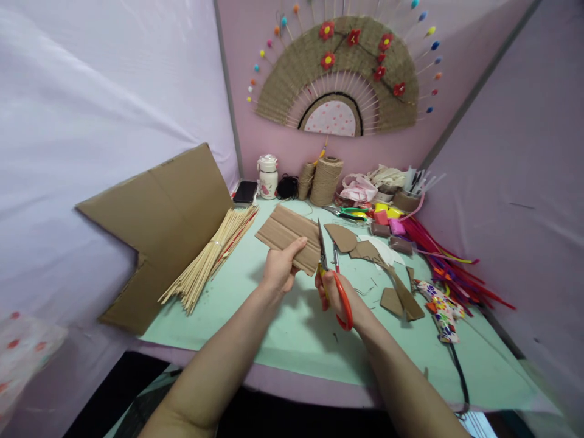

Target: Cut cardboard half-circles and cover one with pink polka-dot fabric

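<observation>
My left hand [279,269] grips a creased rectangular piece of cardboard [288,230] by its near edge, thumb on top. In my right hand [335,293] are scissors [343,304] with red and yellow handles, their blades pointing away from me along the cardboard's right edge. Whether the blades touch the cardboard I cannot tell. Cut cardboard scraps [341,238] lie just beyond and to the right of the scissors, and a slim pen-like tool [336,258] rests beside the blades.
A bundle of thin sticks [219,249] and a large cardboard sheet [159,219] stand left. Twine spools [326,181], a white bottle [267,177] and green-handled pliers [349,213] sit at the back. Right are a patterned glue gun [442,310] with a cord and colourful pipe cleaners [449,267].
</observation>
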`<state>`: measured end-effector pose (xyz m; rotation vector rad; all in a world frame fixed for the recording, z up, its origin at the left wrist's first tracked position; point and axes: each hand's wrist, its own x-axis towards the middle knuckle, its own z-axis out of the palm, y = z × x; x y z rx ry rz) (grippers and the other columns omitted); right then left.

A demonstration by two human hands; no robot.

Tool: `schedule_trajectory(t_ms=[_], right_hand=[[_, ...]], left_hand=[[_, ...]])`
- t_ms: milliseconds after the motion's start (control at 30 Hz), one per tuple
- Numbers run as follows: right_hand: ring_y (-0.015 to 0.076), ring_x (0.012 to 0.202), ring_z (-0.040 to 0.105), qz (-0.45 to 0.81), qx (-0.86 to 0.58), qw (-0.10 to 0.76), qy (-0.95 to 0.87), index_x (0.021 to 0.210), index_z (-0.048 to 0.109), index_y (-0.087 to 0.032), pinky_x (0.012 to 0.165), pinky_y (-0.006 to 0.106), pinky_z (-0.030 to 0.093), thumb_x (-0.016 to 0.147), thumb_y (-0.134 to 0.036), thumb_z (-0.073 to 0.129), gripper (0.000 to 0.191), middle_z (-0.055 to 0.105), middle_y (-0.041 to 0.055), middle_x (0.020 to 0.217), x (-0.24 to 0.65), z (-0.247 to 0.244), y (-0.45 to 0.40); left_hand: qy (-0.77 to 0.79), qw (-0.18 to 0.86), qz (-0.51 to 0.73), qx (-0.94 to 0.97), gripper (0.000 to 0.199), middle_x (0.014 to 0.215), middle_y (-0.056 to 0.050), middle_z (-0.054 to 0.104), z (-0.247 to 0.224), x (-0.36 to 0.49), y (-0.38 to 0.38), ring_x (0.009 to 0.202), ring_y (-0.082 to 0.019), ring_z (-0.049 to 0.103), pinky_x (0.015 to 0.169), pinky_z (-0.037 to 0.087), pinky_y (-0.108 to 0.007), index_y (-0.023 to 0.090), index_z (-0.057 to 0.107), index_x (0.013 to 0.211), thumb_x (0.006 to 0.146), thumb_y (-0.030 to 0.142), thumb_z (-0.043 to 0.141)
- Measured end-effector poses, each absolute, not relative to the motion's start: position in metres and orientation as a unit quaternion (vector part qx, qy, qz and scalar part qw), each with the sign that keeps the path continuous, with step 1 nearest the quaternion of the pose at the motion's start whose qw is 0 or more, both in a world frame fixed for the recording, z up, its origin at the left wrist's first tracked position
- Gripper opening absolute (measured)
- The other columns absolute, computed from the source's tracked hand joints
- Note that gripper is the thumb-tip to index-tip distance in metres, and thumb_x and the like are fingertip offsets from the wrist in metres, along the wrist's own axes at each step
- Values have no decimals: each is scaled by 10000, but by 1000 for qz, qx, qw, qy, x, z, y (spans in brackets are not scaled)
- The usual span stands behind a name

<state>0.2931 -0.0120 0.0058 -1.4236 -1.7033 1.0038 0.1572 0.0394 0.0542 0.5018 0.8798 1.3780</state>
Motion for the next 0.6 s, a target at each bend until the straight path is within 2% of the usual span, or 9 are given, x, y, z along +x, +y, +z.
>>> schedule_trajectory(t_ms=[167,433,600], right_hand=[[130,454,501,392,-540,356,-654,708,443,-212,467,257,425,829,-823,157,685,484,-19,546,295,7,-12],[138,374,500,379,-592,321,-634,567,358,-237,427,259,391,862,-777,128,656,445,-12,420,293,18,-15],[145,338,471,388,-614,303,-617,516,320,-257,392,262,377,837,-803,158,653,413,-6,362,292,29,-19]], left_hand=[[398,659,596,228,417,808,-23,711,56,157,38,702,-158,657,562,526,-246,154,664,880,513,201,857],[401,661,589,235,407,799,-10,697,56,156,39,688,-150,637,553,532,-260,161,662,886,528,210,851],[404,660,584,245,415,799,-13,701,57,154,39,692,-152,639,555,515,-250,160,667,883,519,229,856]])
